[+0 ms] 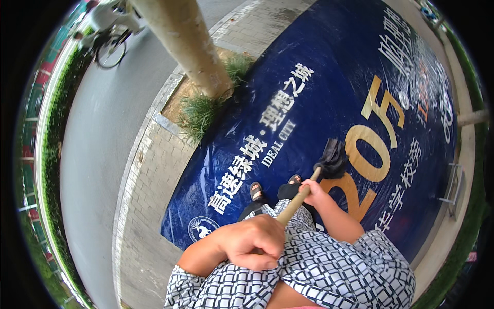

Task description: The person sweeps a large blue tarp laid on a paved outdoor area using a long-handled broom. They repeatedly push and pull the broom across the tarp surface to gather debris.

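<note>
A mop with a pale wooden handle (294,206) slants away from my body. My left hand (254,241) is closed around the upper end of the handle, near my waist. Lower down the shaft, my right hand (312,193) grips it too. The dark, stringy mop head (332,159) rests on a large blue printed banner (328,104) spread over the ground, beside its big gold characters. The banner bears white writing and has a wet-looking shine with small wrinkles. My sandalled feet (256,191) stand on it.
A tree trunk (189,46) rises from a soil bed with grass tufts (198,114) at the banner's edge. Brick paving (154,185) and a grey road (100,154) lie to the left. A person on a bicycle (110,50) is there. A metal frame (452,189) stands at right.
</note>
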Available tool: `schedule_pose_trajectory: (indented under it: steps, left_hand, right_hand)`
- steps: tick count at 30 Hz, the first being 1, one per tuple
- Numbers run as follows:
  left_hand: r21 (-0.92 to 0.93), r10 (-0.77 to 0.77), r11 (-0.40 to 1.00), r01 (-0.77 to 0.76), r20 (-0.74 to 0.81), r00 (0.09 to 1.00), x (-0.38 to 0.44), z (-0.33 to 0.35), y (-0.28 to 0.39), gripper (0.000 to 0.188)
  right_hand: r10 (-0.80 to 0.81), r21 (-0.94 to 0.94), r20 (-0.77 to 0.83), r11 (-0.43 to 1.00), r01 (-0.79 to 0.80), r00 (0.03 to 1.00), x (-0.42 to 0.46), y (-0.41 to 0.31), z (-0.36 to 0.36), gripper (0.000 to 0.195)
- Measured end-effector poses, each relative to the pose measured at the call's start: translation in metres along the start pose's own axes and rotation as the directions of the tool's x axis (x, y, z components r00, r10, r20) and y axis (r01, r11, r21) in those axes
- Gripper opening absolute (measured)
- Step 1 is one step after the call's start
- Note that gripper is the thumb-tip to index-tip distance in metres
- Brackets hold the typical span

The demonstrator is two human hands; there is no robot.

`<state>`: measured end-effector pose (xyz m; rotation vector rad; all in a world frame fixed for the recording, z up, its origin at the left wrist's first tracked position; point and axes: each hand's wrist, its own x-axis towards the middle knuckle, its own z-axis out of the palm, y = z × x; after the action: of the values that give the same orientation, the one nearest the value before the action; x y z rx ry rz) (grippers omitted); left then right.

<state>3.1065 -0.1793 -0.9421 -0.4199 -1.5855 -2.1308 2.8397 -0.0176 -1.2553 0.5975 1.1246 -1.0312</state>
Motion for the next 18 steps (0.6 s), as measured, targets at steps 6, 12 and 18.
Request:
schedule_pose_trajectory:
  steps: [6, 12, 18]
  left_hand:
    - [0.272, 0.026, 0.961, 0.053, -0.281, 0.959, -0.039, 0.008, 0.031, 0.037]
    - [0.428, 0.142, 0.896, 0.117, -0.527, 0.838, -0.031, 0.036, 0.009, 0.035]
    - [0.527, 0.281, 0.820, 0.225, -0.712, 0.644, -0.051, 0.106, -0.010, 0.033]
  right_hand:
    - [0.016, -0.177, 0.019, 0.984, -0.013, 1.000, 0.051, -0.009, 0.108, 0.014]
    - [0.164, -0.542, 0.181, 0.840, -0.041, 0.970, 0.114, -0.049, 0.156, 0.029]
    - [0.334, -0.717, 0.073, 0.672, -0.183, 0.940, 0.113, 0.000, 0.200, 0.015]
